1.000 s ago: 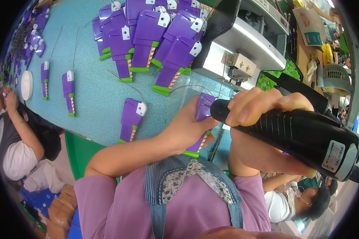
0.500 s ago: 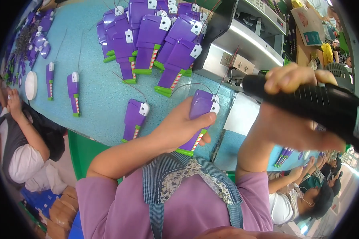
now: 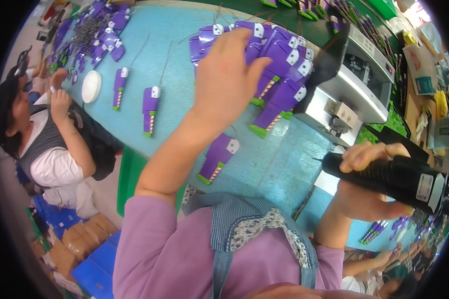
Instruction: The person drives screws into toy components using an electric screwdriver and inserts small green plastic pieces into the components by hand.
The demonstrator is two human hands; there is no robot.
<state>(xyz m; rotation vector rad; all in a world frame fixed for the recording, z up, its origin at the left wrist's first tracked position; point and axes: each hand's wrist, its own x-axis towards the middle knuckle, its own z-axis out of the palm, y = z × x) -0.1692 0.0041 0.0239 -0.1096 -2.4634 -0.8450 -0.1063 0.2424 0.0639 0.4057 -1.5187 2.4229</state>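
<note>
Tool: black textured handheld power tool (image 3: 389,177), sitting right of blue table (image 3: 184,65), gripped.
Right hand (image 3: 369,192): wrapping tight around tool.
Left hand (image 3: 227,74): fingers loosely spread, holding nothing, hovering over pile of purple plastic toy parts (image 3: 279,65).
Nearby: single purple part (image 3: 217,158) lying on table.

A white rectangular label (image 3: 424,187) sits on the black tool at right. Brown cardboard boxes (image 3: 67,249) and blue ones (image 3: 96,271) stand on the floor, lower left.

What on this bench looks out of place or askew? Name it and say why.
One purple toy part lies alone at the blue table's near edge, apart from the overlapping pile under the left hand. The right hand holds a black tool. Nothing looks spilled or broken.
</note>
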